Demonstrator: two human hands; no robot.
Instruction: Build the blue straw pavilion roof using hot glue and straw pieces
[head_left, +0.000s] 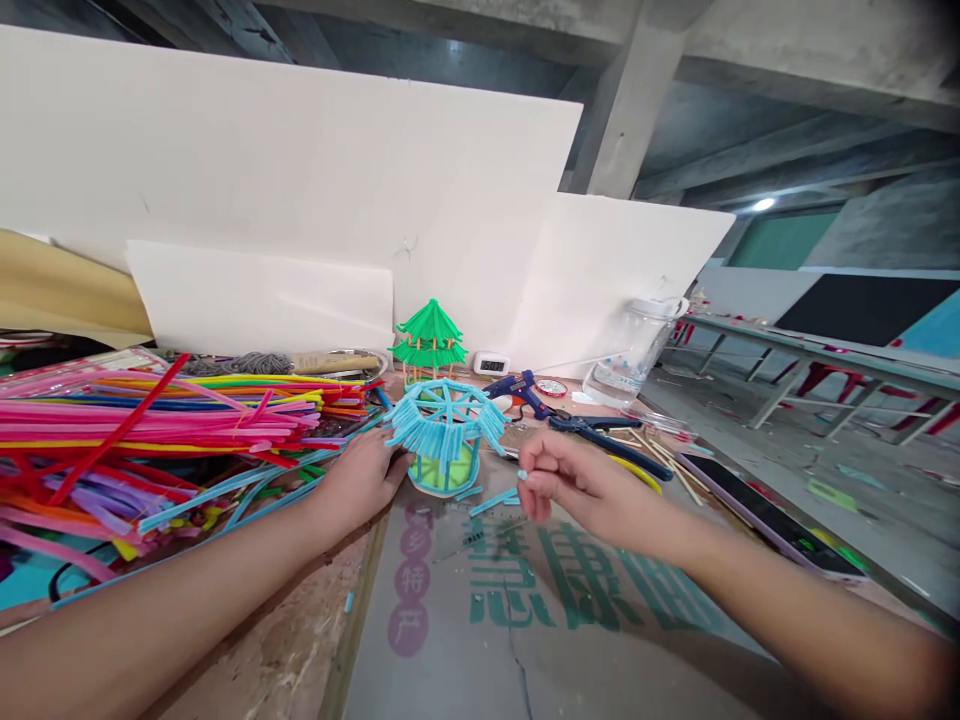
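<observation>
A small model pavilion (pixel 448 428) of light blue pipe cleaners stands upright on a round green base, its roof partly covered with short blue strips. My left hand (pixel 365 470) is closed at the pavilion's left side, thumb against the base, its other fingertips partly hidden. To the right of the model, apart from it, my right hand (pixel 562 475) pinches a tiny light blue pipe cleaner piece (pixel 523 474) between thumb and forefinger. Several cut blue strips (pixel 495 501) lie on the board in front of the base. Behind stands a green two-tiered model pavilion (pixel 431 338).
Coloured pipe cleaners (pixel 187 425) are heaped at the left. A blue glue gun (pixel 525 392), a digital timer (pixel 492 363), dark-handled pliers (pixel 607 432), thin sticks (pixel 667 462), a clear jug (pixel 634 350) and a phone (pixel 765 510) occupy the back and right. White panels (pixel 300 170) rise behind.
</observation>
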